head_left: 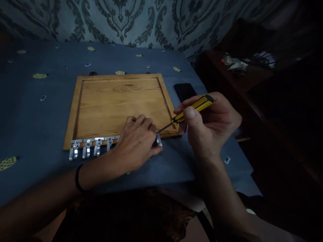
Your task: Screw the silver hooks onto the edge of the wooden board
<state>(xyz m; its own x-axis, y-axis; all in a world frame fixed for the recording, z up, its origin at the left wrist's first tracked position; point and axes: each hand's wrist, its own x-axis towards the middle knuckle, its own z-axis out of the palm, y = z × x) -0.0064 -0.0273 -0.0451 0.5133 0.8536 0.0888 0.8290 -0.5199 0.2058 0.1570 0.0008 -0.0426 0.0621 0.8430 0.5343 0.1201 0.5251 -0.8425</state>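
A framed wooden board (118, 104) lies on the blue patterned cloth. Along its near edge runs a metal hook rail (99, 141) with several silver hooks; the middle of the rail is hidden under my left hand (137, 143). That hand's fingers are curled over the rail near its right end and press it to the board. My right hand (210, 124) grips a yellow and black screwdriver (199, 105), tilted down to the left. The screwdriver's tip is at the right end of the rail, beside my left fingertips; whether a screw sits there I cannot tell.
A black phone (185, 90) lies beyond the board's right corner. Blue cloth (40, 124) with small yellow prints covers the table. Further right, in shadow, a dark wooden piece of furniture (254, 80) carries a crumpled plastic bag (236, 64). A patterned wall or backrest (121, 20) rises behind.
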